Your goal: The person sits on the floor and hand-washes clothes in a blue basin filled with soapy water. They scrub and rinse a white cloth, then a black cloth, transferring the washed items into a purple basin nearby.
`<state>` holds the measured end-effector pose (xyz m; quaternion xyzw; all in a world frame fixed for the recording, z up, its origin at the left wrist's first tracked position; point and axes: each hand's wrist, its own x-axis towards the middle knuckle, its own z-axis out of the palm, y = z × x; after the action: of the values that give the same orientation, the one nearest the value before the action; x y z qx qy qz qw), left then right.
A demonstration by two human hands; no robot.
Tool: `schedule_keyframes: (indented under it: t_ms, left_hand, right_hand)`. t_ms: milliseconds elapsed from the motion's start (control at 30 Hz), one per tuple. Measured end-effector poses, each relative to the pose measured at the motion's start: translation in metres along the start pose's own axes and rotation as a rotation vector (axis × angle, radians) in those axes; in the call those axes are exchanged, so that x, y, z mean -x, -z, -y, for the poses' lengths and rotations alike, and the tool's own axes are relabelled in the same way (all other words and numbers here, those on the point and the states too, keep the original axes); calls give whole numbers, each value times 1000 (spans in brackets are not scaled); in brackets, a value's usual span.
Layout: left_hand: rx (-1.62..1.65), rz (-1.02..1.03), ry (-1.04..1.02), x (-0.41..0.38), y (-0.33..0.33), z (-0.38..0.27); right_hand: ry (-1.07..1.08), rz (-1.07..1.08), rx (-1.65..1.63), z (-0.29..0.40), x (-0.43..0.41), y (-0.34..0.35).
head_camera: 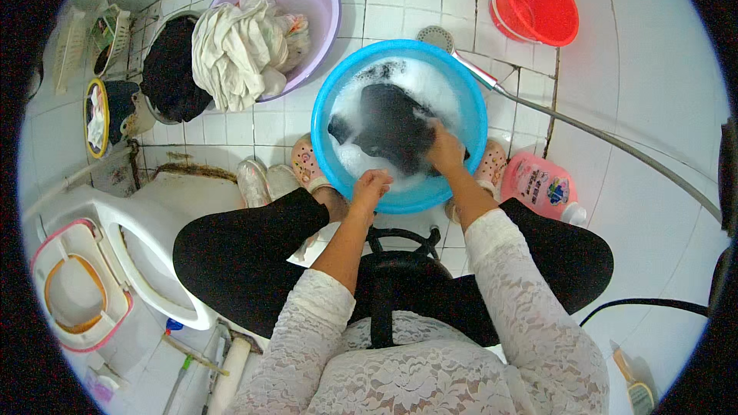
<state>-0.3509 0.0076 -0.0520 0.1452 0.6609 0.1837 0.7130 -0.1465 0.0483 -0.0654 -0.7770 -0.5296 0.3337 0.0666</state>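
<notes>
A blue plastic basin stands on the floor between my feet, holding white suds and a soaked black cloth garment. At the garment's right side, my right hand grips its edge, fingertips partly hidden by cloth and foam. My left hand hovers by the basin's near rim with its fingers curled, just off the garment. Whether anything lies inside those fingers cannot be seen.
A lilac basin with pale wet laundry sits at upper left, beside a container of black clothes. A shower head with its hose, a red bucket and a pink detergent jug lie rightward. A toilet stands left.
</notes>
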Motion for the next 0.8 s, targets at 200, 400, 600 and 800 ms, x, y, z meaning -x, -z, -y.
schedule_keyframes:
  t_ms: [200, 400, 600, 800]
  left_hand:
    - [288, 46, 146, -31, 7, 0]
    - [786, 483, -4, 15, -32, -68]
    - [1044, 745, -54, 7, -44, -93]
    - [875, 521, 34, -13, -53, -98]
  right_hand:
    - [37, -237, -192, 42, 36, 40]
    - [218, -268, -542, 73, 85, 120]
    - [440, -106, -175, 78, 123, 116]
    - [363, -283, -113, 103, 130, 74]
